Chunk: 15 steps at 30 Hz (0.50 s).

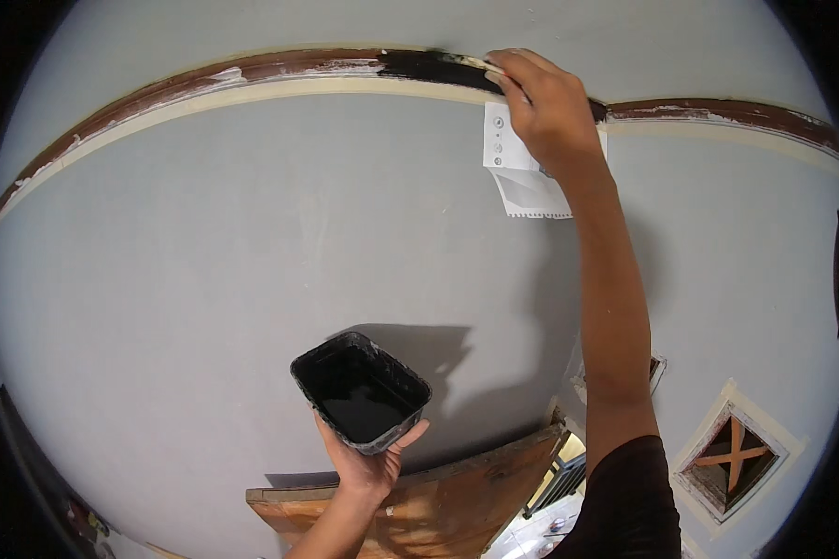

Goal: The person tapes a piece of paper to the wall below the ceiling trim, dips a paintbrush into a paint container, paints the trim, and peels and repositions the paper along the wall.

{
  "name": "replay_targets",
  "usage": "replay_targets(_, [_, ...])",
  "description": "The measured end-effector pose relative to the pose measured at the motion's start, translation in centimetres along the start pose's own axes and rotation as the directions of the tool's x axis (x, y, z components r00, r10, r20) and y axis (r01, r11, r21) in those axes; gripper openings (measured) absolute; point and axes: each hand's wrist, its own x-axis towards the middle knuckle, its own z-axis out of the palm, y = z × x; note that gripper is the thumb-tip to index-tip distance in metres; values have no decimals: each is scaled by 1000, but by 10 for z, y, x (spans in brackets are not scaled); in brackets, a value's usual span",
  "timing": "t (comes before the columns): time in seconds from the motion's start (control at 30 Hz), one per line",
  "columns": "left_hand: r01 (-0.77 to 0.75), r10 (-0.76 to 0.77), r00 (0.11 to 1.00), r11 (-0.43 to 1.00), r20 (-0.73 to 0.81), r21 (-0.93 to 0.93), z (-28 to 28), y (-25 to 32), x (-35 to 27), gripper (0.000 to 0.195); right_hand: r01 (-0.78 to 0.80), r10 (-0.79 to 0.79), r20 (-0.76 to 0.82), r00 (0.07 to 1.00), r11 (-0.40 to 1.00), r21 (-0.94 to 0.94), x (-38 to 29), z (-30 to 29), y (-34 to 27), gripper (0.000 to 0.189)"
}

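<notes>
My left hand [367, 458] holds up a black rectangular plastic tub [361, 391] from below, with dark liquid paint inside. High on the wall, my right hand [549, 105] grips a paintbrush [472, 63] by its pale handle. Its dark bristles lie against a wooden trim strip [287, 68], at the left part of a freshly black stretch [419, 66]. Left of there the strip shows brown wood with white smears. A sheet of white paper [514, 189] hangs just under the trim, partly hidden by my right hand and forearm.
Pale masking tape [252, 91] runs along the trim's lower edge. Below the tub stands an open wooden door [461, 496], its top edge near my left forearm. A small diamond-shaped opening [730, 454] with crossed wooden slats is at the lower right. Brown trim [720, 112] continues past the corner.
</notes>
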Motion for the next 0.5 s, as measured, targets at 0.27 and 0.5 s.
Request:
replay_targets(0.27, [-4,5,999,1000,34,-21,-2,1,-1,78,-112,108,-44,993,989,-94,-31,-27,68,23])
replay_targets(0.5, [8,-7,1000,1000,30,-17,-1,-1,2,80,-36,34,-43,998,998,-43,-15,-23,27,21])
